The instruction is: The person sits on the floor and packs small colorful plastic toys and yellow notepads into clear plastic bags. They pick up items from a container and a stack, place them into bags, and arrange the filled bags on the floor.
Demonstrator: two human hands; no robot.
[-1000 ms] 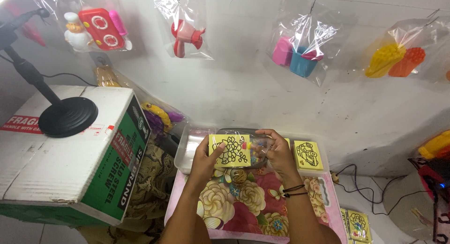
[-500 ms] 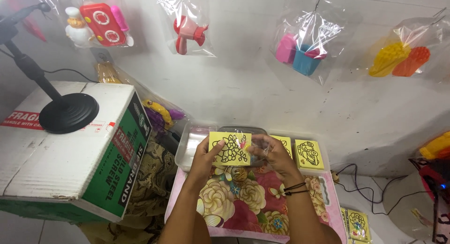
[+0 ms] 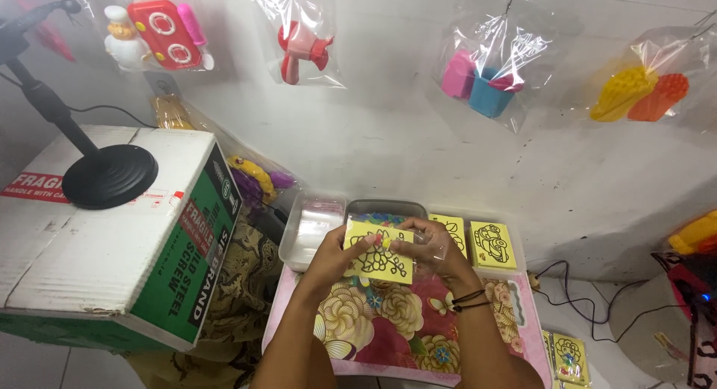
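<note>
Both hands, the left hand (image 3: 340,251) and right hand (image 3: 437,251), are pinching the yellow square card with black floral outlines (image 3: 379,252) in a closed grip above the floral-clothed bench's (image 3: 388,337) far edge, best keeping it flat by its edges.

The scene is evenly and brightly lit. Glare is thrown off the clear plastic bags (image 3: 489,60) hung on the wall above the hands (image 3: 388,258) (which are sharply rendered). Straight lines are bowed toward the frame edges.
</note>
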